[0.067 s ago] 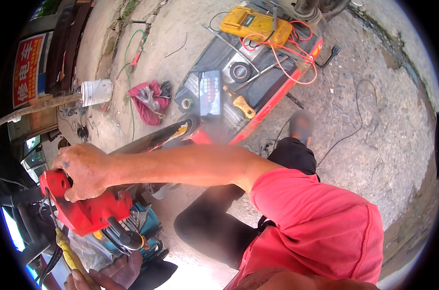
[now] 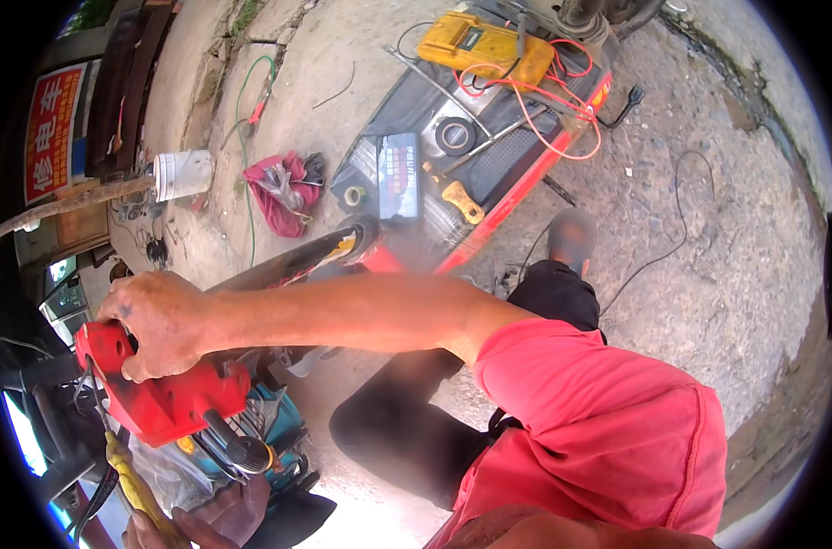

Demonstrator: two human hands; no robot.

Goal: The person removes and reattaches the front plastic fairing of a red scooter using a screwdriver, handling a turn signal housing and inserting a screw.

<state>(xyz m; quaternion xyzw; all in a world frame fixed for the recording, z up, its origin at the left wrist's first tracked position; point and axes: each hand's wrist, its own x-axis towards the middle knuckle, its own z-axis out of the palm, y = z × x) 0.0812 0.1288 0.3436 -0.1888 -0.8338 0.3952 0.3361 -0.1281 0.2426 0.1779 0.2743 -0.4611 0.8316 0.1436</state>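
Observation:
My right hand (image 2: pixel 160 320) reaches far to the left and is closed over the top of a red plastic cover (image 2: pixel 169 398), which looks like part of a scooter's front end. At the lower left, my left hand (image 2: pixel 237 508) curls its fingers round a long yellow-handled tool (image 2: pixel 137 485). Its thin upper end points at the cover's left side, beside some dark wires (image 2: pixel 91 389); the exact tip is hard to make out. A black knobbed part (image 2: pixel 248 453) sticks out below the cover. The picture's lower edge cuts off part of the left hand.
On the scooter's footboard lie a yellow multimeter (image 2: pixel 475 46) with red leads, a black tape roll (image 2: pixel 455 136), a flat box (image 2: pixel 399 178) and a wooden-handled screwdriver (image 2: pixel 460 199). A red cloth bag (image 2: pixel 283 194) and a white bucket (image 2: pixel 183 176) are on the ground.

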